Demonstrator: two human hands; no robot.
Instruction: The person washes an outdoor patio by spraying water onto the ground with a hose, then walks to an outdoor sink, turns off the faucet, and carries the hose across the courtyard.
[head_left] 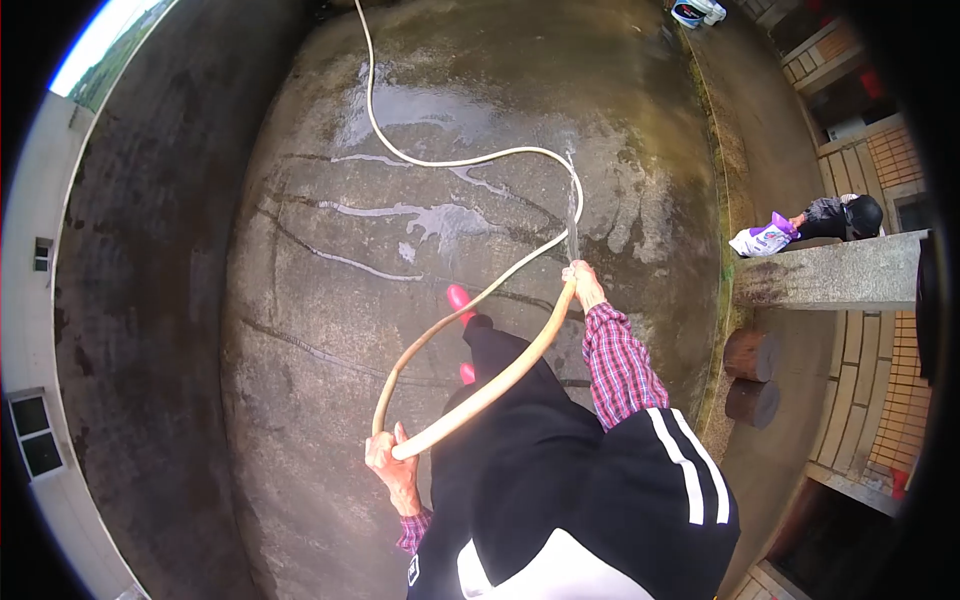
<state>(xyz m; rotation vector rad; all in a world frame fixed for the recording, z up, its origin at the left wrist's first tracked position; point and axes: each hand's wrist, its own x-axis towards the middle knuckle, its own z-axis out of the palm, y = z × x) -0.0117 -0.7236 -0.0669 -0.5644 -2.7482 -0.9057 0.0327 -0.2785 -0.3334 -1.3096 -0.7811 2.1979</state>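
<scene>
The right hand (586, 284) is pinching the hose (528, 358) close to its mouth, its grip pressed together with the fingers bunching around the tube, and the left hand (388, 462) is closing around the same hose farther back, nearer the body. The right hand is therefore being the one nearer the outlet, while the left is lying behind it and off to the left. Between the two grips the hose is hanging in front of the dark trousers (500, 352), its long axis slanting forward and to the right in a shallow bow. At the right grip it is turning to point almost straight ahead, away from the body, and water (572, 238) is streaming out along that line toward the wet floor (330, 245). On its other side the hose is bending sharply at the left hand, running forward past the pink boots (459, 301), curling back behind the stream in view, then snaking left and away over the concrete. A puddle (452, 222) is lying ahead and to the left, and beyond the right edge of the floor another person is holding a purple-and-white bag (768, 237).
</scene>
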